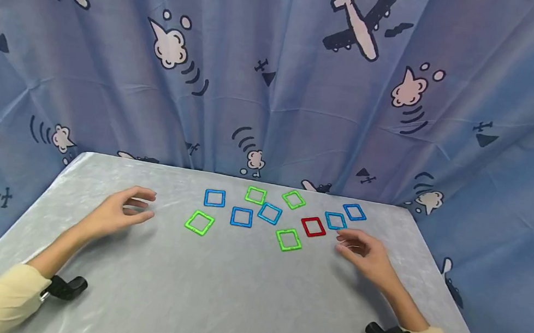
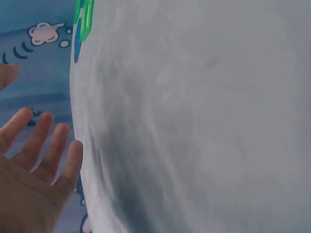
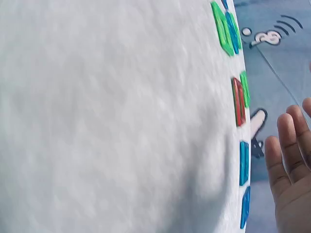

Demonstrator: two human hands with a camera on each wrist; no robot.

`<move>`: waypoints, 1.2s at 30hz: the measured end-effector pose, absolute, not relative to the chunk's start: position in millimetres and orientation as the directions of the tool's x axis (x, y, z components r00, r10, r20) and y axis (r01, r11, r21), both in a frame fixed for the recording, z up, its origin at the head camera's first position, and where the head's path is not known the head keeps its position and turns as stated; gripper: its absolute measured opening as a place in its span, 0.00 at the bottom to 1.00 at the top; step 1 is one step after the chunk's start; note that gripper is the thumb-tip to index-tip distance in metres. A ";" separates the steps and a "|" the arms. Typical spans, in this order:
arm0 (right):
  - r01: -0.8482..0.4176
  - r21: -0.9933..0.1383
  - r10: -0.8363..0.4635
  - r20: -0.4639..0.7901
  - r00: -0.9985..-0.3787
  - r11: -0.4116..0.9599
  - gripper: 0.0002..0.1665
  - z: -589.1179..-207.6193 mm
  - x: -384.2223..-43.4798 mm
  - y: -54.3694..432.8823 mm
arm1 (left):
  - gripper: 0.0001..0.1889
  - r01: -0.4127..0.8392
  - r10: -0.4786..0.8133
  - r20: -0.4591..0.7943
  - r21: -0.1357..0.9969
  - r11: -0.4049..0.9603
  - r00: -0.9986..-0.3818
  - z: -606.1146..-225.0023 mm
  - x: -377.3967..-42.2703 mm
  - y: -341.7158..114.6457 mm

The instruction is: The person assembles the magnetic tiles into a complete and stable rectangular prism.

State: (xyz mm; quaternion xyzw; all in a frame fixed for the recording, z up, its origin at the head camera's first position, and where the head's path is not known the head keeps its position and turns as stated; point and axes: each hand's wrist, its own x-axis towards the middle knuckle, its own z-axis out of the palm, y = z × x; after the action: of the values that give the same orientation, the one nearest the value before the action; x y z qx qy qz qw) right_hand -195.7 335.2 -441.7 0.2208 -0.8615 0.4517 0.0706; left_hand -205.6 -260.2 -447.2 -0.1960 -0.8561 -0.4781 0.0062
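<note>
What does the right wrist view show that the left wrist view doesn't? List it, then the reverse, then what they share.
Only right wrist: the red frame and the right hand.
Only left wrist: the left hand.
Both: the pale tabletop, the printed curtain, and frames in green and blue.

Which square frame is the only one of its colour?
The red square, just left of the right hand in the head view. The others are four green squares and five blue squares.
</note>
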 end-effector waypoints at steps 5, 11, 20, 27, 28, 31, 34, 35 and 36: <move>-0.436 -0.760 -0.349 0.289 -0.891 0.483 0.21 -444.7 -198.8 320.1 | 0.25 0.371 0.364 0.216 0.822 0.433 -0.906 -454.6 -209.3 -249.9; -0.437 -0.759 -0.357 0.285 -0.890 0.483 0.20 -446.7 -206.3 306.0 | 0.26 0.405 0.386 0.245 0.813 0.418 -0.890 -455.6 -211.5 -230.1; -0.446 -0.774 -0.409 0.265 -0.873 0.450 0.19 -453.4 -217.2 284.5 | 0.25 0.418 0.412 0.244 0.811 0.409 -0.878 -453.3 -216.2 -197.3; -0.412 -0.785 -0.417 0.217 -0.883 0.464 0.21 -454.4 -221.6 277.1 | 0.24 0.455 0.444 0.260 0.785 0.421 -0.858 -455.2 -221.3 -181.1; -0.410 -0.787 -0.421 0.213 -0.882 0.461 0.21 -454.9 -222.4 276.4 | 0.24 0.460 0.445 0.262 0.778 0.427 -0.856 -456.1 -221.9 -180.2; -0.403 -0.799 -0.428 0.204 -0.880 0.447 0.20 -456.4 -225.2 273.9 | 0.23 0.468 0.445 0.267 0.767 0.440 -0.855 -459.7 -223.9 -178.9; -0.412 -0.801 -0.444 0.208 -0.872 0.434 0.19 -458.2 -228.3 271.1 | 0.22 0.472 0.443 0.269 0.759 0.450 -0.855 -462.6 -226.4 -179.0; -0.416 -0.801 -0.450 0.209 -0.868 0.430 0.19 -458.4 -229.1 270.2 | 0.22 0.474 0.443 0.270 0.755 0.453 -0.855 -463.3 -227.3 -179.1; -0.423 -0.799 -0.457 0.213 -0.864 0.428 0.19 -458.7 -229.8 269.3 | 0.21 0.476 0.443 0.272 0.751 0.457 -0.854 -463.9 -228.2 -179.3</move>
State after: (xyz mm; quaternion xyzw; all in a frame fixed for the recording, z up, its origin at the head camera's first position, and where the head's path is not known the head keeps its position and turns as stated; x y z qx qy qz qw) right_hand -229.8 269.3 -458.7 0.2603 -0.8448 0.4672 -0.0181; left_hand -228.2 -179.3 -463.9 -0.2693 -0.8533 -0.4461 0.0184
